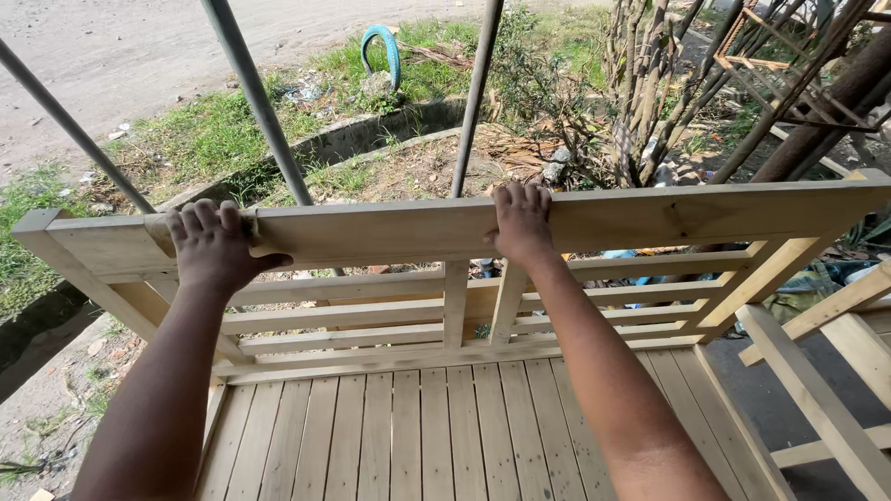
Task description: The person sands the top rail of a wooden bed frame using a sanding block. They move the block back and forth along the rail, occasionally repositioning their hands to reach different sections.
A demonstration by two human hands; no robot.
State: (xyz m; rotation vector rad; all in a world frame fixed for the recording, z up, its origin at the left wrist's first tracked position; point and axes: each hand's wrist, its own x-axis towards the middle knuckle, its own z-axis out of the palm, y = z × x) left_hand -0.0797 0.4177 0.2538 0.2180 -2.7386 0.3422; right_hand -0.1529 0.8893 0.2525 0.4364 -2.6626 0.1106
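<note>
Item: pale wood slatted frame, unpainted, upright, w/ broad top rail running 9 to 3 o'clock across mid-view.
L hand: at 10 o'clock, fingers curled over top rail near its L end, thumb along front face; closed on rail.
R hand: approx centre, just past 12 o'clock, fingers hooked over same rail; closed on rail. Hands well apart.
Below rail: horizontal slats and short uprights; slatted deck at 6 o'clock, boards running toward viewer.
Surrounds: second wood frame at 4 o'clock; grey metal poles at 11–12 o'clock; blue tyre in grass at 12 o'clock; bare shrub at 1 o'clock; dirt road at 10–11 o'clock.
</note>
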